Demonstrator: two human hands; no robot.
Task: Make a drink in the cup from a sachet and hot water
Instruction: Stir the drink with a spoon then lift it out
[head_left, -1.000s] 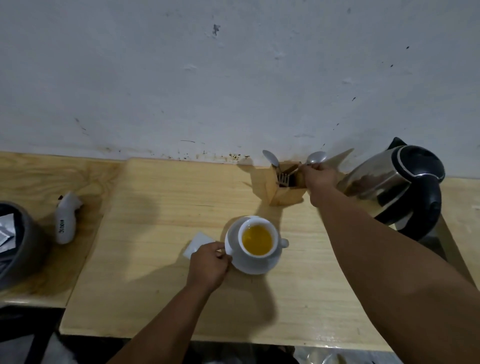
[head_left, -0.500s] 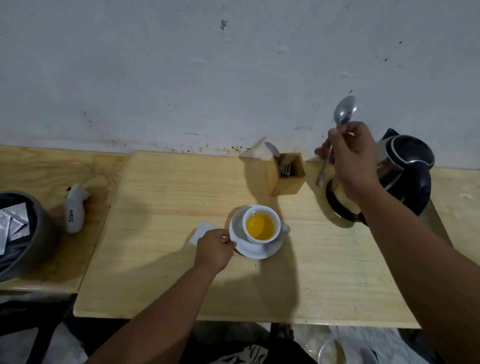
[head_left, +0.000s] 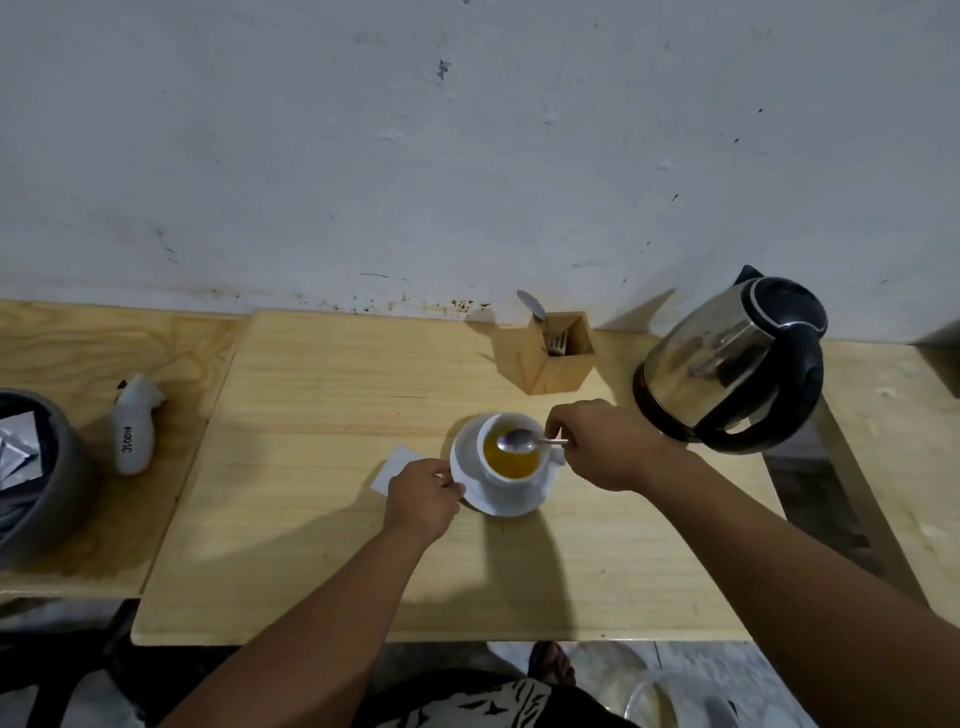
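Observation:
A white cup (head_left: 498, 475) with orange-yellow liquid stands on a white saucer (head_left: 511, 501) in the middle of the wooden table (head_left: 322, 426). My right hand (head_left: 605, 444) grips the handle of a metal spoon (head_left: 517, 440), whose bowl hovers just over the liquid. My left hand (head_left: 423, 499) pinches the saucer's left rim. A white sachet (head_left: 395, 470) lies flat on the table just left of the saucer, partly under my left hand.
A steel kettle (head_left: 727, 364) with black handle stands at the right. A wooden cutlery holder (head_left: 550, 358) with a spoon and fork sits by the wall. A grey bowl (head_left: 41, 478) of sachets and a small white device (head_left: 134, 423) lie at the left.
My right hand pulled a spoon out of the cutlery holder, lifted it, then brought it down over the cup. My left hand stayed on the saucer.

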